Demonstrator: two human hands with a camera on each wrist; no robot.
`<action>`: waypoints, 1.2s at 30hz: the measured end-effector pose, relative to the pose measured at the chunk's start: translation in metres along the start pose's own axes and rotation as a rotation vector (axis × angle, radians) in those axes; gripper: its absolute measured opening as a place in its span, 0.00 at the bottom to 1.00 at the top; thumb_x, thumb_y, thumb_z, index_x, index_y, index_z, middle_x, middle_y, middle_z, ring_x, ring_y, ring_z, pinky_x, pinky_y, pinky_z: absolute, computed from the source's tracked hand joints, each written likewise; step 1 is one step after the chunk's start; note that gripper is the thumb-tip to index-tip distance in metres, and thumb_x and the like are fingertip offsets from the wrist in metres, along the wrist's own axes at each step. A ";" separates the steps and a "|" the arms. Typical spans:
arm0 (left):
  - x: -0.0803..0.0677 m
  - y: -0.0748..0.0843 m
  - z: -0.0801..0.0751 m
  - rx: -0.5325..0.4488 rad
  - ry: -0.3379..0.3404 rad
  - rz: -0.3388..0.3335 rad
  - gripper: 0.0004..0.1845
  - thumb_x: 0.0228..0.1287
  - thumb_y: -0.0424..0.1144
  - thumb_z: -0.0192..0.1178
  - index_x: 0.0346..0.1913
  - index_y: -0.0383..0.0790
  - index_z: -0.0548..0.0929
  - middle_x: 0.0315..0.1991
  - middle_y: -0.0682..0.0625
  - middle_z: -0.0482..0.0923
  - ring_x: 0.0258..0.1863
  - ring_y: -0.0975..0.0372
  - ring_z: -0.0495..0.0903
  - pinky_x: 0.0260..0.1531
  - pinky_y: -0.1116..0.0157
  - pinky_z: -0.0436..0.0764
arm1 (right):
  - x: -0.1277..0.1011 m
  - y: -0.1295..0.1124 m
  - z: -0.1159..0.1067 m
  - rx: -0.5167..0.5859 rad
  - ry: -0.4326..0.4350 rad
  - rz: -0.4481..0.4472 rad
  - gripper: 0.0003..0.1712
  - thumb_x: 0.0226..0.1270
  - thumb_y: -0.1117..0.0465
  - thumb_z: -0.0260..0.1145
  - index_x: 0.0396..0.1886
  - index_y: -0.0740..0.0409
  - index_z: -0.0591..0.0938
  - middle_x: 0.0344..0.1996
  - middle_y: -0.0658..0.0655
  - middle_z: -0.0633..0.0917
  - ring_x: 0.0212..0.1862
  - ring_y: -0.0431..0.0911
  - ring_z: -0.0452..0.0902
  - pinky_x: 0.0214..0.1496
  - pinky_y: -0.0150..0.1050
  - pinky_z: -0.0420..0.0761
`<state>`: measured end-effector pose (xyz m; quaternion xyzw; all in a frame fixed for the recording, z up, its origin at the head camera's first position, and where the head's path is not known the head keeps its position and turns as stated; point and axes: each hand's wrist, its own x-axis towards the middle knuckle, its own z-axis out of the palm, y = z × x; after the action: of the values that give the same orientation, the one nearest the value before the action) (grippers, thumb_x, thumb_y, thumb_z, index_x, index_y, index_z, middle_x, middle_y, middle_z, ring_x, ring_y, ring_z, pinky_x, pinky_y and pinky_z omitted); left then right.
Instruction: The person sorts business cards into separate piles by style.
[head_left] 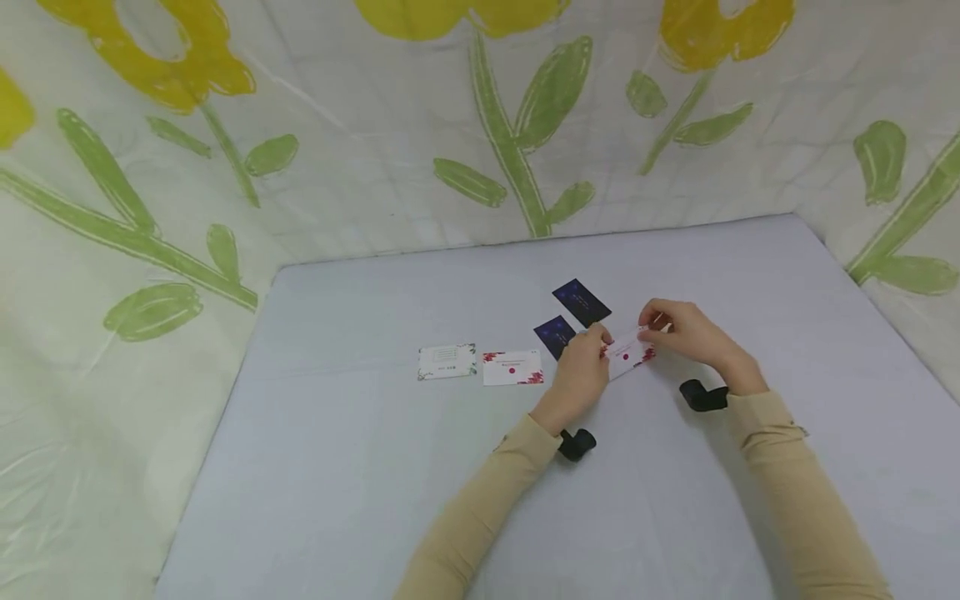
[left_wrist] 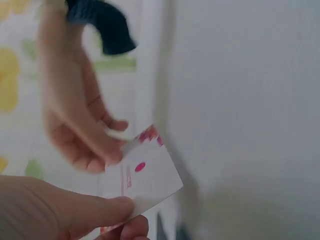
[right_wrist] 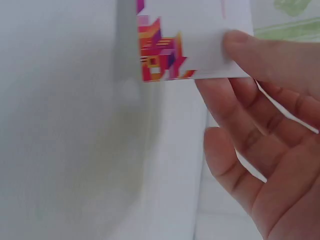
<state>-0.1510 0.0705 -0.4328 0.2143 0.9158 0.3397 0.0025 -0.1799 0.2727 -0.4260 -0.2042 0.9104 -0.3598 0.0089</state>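
5 cards in all. 2 dark blue cards lie on the table: 1 farther back, 1 nearer, partly hidden by a hand. 2 white cards carry red-pink floral print: 1 lying flat, 1 held up between 2 hands. 1 white card has a green-leaf border.
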 end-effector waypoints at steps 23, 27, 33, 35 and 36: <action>-0.023 -0.103 -0.101 -0.210 -0.037 -0.139 0.06 0.56 0.26 0.62 0.37 0.31 0.82 0.32 0.43 0.79 0.29 0.58 0.75 0.28 0.70 0.74 | 0.050 -0.075 0.087 0.232 0.001 0.148 0.09 0.55 0.65 0.69 0.32 0.64 0.79 0.27 0.56 0.79 0.30 0.45 0.73 0.32 0.33 0.73; -0.026 -0.110 -0.100 -0.192 -0.035 -0.161 0.05 0.55 0.26 0.62 0.36 0.31 0.81 0.29 0.44 0.78 0.28 0.59 0.74 0.26 0.71 0.72 | 0.054 -0.077 0.096 0.215 -0.008 0.156 0.09 0.54 0.65 0.70 0.32 0.64 0.79 0.26 0.55 0.79 0.29 0.44 0.72 0.32 0.35 0.72; -0.030 -0.116 -0.101 -0.192 -0.032 -0.176 0.05 0.54 0.25 0.62 0.35 0.29 0.81 0.27 0.44 0.76 0.27 0.60 0.72 0.26 0.72 0.72 | 0.058 -0.083 0.104 0.175 -0.018 0.175 0.09 0.53 0.66 0.70 0.31 0.65 0.79 0.26 0.56 0.78 0.29 0.45 0.71 0.30 0.35 0.71; -0.030 -0.117 -0.102 -0.189 -0.031 -0.180 0.04 0.54 0.25 0.62 0.35 0.29 0.81 0.27 0.45 0.76 0.27 0.60 0.72 0.27 0.71 0.72 | 0.059 -0.087 0.106 0.164 -0.016 0.176 0.08 0.53 0.66 0.70 0.30 0.65 0.79 0.25 0.56 0.78 0.29 0.46 0.71 0.29 0.35 0.71; -0.031 -0.118 -0.102 -0.189 -0.030 -0.183 0.04 0.54 0.25 0.62 0.34 0.29 0.81 0.27 0.45 0.76 0.27 0.60 0.72 0.27 0.71 0.72 | 0.060 -0.089 0.107 0.155 -0.015 0.170 0.08 0.52 0.67 0.70 0.30 0.65 0.79 0.25 0.56 0.78 0.29 0.46 0.71 0.29 0.35 0.71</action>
<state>-0.1843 -0.0852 -0.4322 0.1338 0.8954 0.4193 0.0675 -0.1847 0.1219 -0.4394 -0.1275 0.8937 -0.4257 0.0618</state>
